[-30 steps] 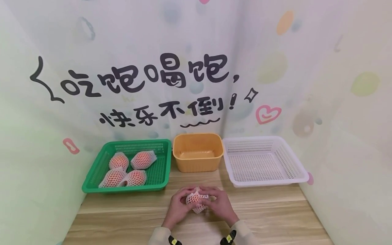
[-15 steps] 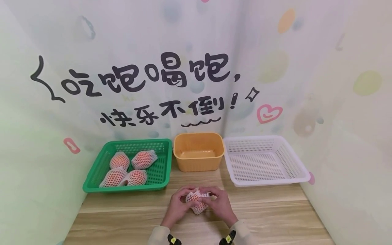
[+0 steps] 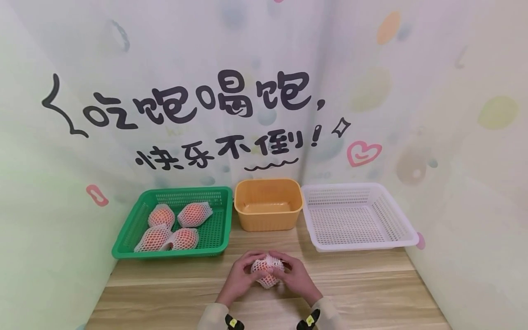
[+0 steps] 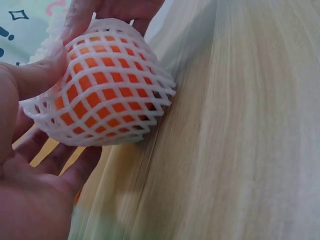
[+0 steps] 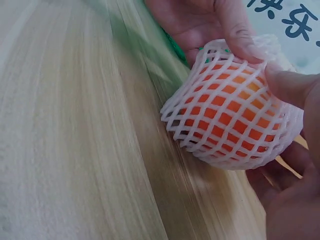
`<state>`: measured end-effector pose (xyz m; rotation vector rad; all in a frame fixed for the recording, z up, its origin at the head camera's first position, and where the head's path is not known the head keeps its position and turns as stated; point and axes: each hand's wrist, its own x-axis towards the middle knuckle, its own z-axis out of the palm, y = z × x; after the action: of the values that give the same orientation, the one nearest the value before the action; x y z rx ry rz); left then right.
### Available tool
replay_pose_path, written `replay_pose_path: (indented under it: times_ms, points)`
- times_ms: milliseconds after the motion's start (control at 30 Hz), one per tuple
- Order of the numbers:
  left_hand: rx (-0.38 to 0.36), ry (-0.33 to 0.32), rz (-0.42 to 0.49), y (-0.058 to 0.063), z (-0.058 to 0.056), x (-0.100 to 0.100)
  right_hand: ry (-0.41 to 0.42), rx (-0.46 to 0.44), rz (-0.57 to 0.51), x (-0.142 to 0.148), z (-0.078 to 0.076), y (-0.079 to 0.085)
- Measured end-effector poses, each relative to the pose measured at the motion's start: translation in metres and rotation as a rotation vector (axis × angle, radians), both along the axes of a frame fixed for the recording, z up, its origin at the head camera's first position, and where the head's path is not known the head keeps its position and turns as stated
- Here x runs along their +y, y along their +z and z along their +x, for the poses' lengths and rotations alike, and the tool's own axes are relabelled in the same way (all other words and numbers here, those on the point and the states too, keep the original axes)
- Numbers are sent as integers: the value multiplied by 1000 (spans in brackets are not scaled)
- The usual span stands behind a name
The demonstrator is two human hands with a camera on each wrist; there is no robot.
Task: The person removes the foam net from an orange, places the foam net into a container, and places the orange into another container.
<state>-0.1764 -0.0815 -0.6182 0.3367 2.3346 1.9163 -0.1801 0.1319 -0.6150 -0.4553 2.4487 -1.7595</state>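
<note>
Both hands hold one round orange-red fruit (image 3: 265, 273) in a white foam net sleeve, low over the wooden table in front of the body. My left hand (image 3: 241, 276) grips its left side, thumb on the near face and fingers curled round the far side. From the right, my right hand (image 3: 298, 276) grips it the same way. In the left wrist view the foam net (image 4: 107, 85) is stretched over the fruit, its loose lattice end toward the table. Bunched net (image 5: 270, 47) shows by the thumbs in the right wrist view.
Several netted fruits (image 3: 184, 239) lie in a green basket (image 3: 226, 220) at the back left. A yellow-orange bin (image 3: 268, 222) stands at the back middle, beside a white basket (image 3: 406, 231) on the right. Behind them rises a printed curtain (image 3: 264, 55) with black lettering.
The hands stay almost in place round the fruit. Their fingers have shifted slightly, and the net's upper edge, earlier pulled up between them, now lies closer over the fruit.
</note>
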Motion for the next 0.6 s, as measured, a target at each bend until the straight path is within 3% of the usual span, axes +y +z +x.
replay_pose_path:
  times_ms: [167,367,500,600]
  points:
    - [22,54,6,-1,1,4,-61,9,-9,0,0,2]
    - [71,120,-38,1,1,9,-158,124,-43,-4,-1,3]
    - [103,155,-28,1,0,13,-188,196,-42,-4,0,5]
    - [136,158,-20,0,0,15,-179,195,-17,-1,1,5]
